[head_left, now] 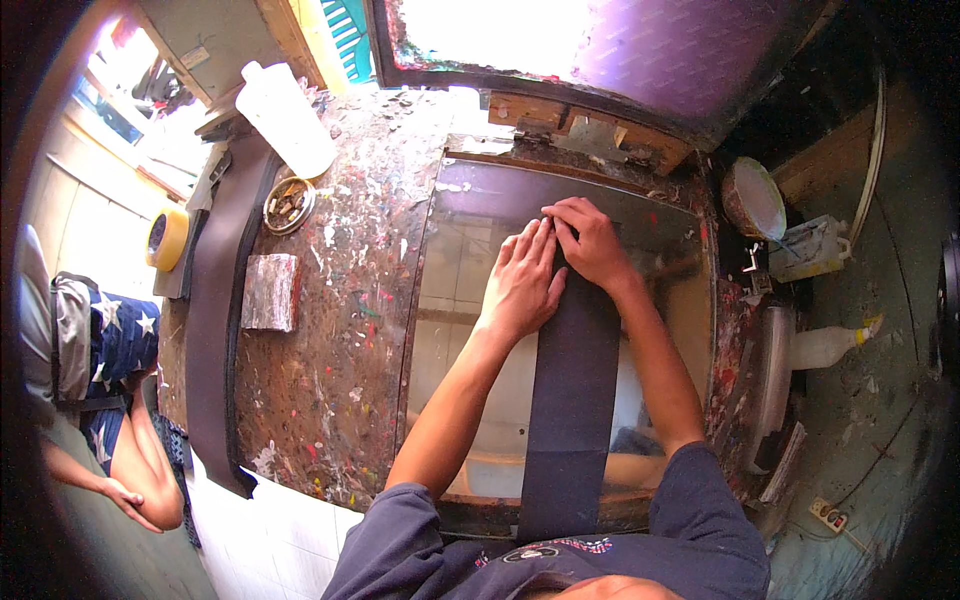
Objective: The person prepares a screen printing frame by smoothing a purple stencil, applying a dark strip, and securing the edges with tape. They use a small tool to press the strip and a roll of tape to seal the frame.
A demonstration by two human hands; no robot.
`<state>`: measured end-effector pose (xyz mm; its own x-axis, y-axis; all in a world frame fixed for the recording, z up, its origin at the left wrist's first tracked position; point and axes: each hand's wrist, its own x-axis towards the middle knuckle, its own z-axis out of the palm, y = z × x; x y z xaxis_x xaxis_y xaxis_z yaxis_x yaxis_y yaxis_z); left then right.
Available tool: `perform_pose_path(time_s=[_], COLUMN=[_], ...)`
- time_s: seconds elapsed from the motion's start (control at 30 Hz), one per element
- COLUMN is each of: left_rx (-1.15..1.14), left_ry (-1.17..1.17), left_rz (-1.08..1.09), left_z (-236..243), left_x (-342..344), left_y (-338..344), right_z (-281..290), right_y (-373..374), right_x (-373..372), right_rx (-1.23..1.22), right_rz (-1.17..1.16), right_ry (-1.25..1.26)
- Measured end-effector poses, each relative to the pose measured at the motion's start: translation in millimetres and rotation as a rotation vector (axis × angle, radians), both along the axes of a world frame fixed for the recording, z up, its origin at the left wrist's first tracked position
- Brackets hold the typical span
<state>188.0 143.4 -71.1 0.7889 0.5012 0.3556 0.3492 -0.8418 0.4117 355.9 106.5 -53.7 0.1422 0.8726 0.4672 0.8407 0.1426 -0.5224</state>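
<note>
A long dark strip of sheet material [570,400] runs across a glossy glass-like plate [465,330] set on the worktable, its near end hanging by my shirt. Flat on the strip's far part and left edge lies my left hand [522,282], fingers stretched out and together. Just right of those fingertips, my right hand [588,240] is bent over the strip's far end, thumb and fingers curled into a pinch. Whatever is between them is too small to make out. Both hands cover the far end of the strip.
Left on the paint-stained table [340,380] are a long dark strip [215,330], a block [271,292], a round tin [290,206], a white jug [287,120] and a tape roll [162,240]. At right are a bowl [753,198] and bottle [830,347]. Another person's leg [145,460] shows far left.
</note>
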Motion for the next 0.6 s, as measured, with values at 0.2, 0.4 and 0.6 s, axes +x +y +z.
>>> perform_pose_path(time_s=[0.2, 0.4, 0.6], left_rx=[0.037, 0.071, 0.066], left_ry=[0.004, 0.009, 0.019], left_rz=[0.006, 0.014, 0.015], left_z=[-4.1, -3.9, -5.5], left_x=[1.4, 1.1, 2.6], left_y=[0.0, -0.4, -1.0], right_z=[8.3, 7.2, 5.5], right_y=[3.7, 8.1, 3.9], right_x=[-1.9, -3.8, -0.3], right_rx=[-0.042, -0.064, -0.072], right_rz=[0.026, -0.013, -0.008], right_ry=[0.017, 0.019, -0.049])
